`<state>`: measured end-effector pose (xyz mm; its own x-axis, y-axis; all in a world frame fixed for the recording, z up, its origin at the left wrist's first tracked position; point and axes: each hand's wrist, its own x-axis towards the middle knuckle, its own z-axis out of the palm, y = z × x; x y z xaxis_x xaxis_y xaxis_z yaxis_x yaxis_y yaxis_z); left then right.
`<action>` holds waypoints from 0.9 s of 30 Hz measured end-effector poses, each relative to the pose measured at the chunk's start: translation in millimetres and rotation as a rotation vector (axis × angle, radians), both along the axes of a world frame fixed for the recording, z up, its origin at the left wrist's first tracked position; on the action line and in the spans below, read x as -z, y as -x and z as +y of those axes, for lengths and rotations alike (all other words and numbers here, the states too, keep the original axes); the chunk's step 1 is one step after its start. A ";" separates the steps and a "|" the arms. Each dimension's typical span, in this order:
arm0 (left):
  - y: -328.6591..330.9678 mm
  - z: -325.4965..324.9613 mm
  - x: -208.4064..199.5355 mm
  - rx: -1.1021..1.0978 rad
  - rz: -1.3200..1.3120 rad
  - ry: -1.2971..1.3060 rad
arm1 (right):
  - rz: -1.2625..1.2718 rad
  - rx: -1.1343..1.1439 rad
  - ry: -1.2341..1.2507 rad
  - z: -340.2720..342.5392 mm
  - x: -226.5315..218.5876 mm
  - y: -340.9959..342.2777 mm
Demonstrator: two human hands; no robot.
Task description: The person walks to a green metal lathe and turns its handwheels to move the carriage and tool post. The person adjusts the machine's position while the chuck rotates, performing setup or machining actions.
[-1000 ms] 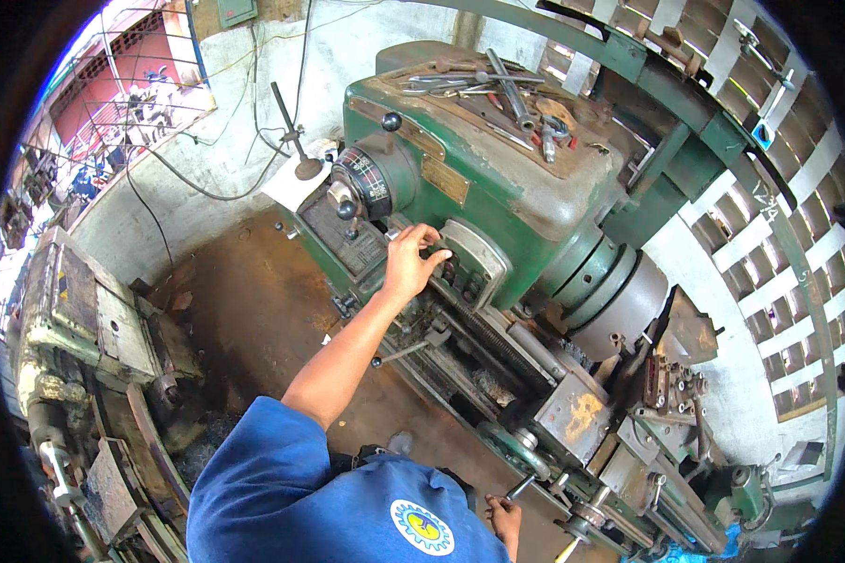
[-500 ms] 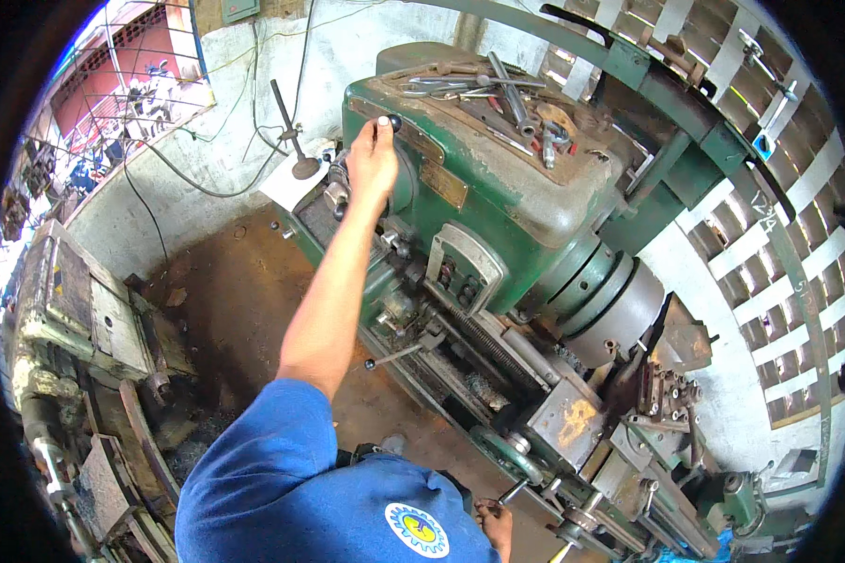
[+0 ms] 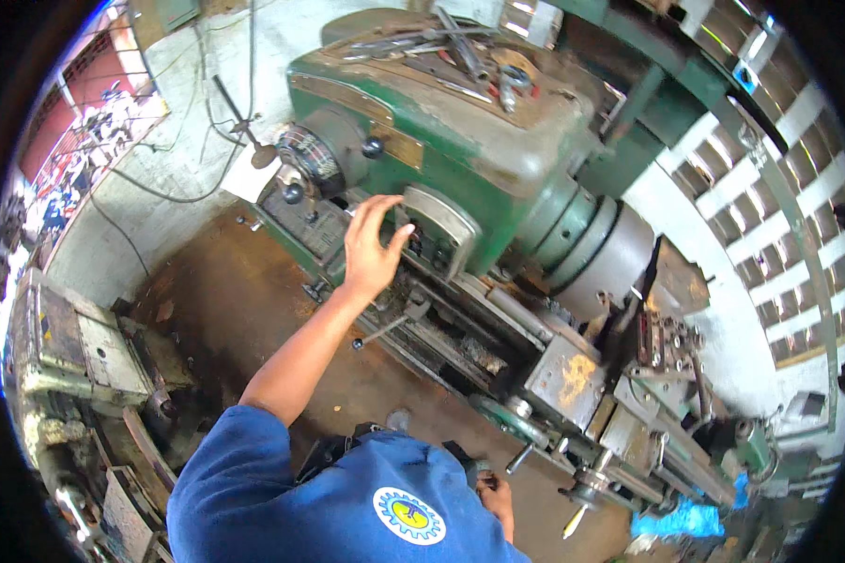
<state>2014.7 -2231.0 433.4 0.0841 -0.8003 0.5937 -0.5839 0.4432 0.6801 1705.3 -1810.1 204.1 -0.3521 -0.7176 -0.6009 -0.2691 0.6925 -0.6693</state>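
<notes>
My left hand (image 3: 376, 246) is open, thumb and fingers apart, with nothing in it. It hovers in front of the curved metal quadrant plate (image 3: 453, 225) on the front of a green lathe headstock (image 3: 432, 122). Up and to the left of it sits a round speed dial (image 3: 312, 158) with levers, one ending in a black ball knob (image 3: 373, 146). Low in the view, beside my blue shirt, my right hand (image 3: 498, 499) has curled fingers. Whatever they hold, if anything, is hidden. The carriage handwheel's handle (image 3: 519, 458) stands just apart from it.
Wrenches and other tools (image 3: 469, 52) lie on top of the headstock. A large chuck (image 3: 606, 263) and the tool post (image 3: 667, 342) are at the right. A lever (image 3: 385, 330) sticks out from the lathe's front. Another machine (image 3: 80, 342) stands at the left.
My left hand has let go of the black ball knob and come down and nearer, its fingers opening. The knob lever sits lower against the headstock. My right hand is farther from the handwheel handle.
</notes>
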 end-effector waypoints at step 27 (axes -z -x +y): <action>150.6 233.4 159.2 0.874 -0.291 -1.445 | -0.765 1.191 0.197 100.2 -3.6 124.0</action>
<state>1864.1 -1997.7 274.2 -0.6084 -0.4049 -0.6826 -0.6886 -0.1584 0.7076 1581.3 -1709.9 207.7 -0.4337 -0.3221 -0.8415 0.8616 0.1250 -0.4919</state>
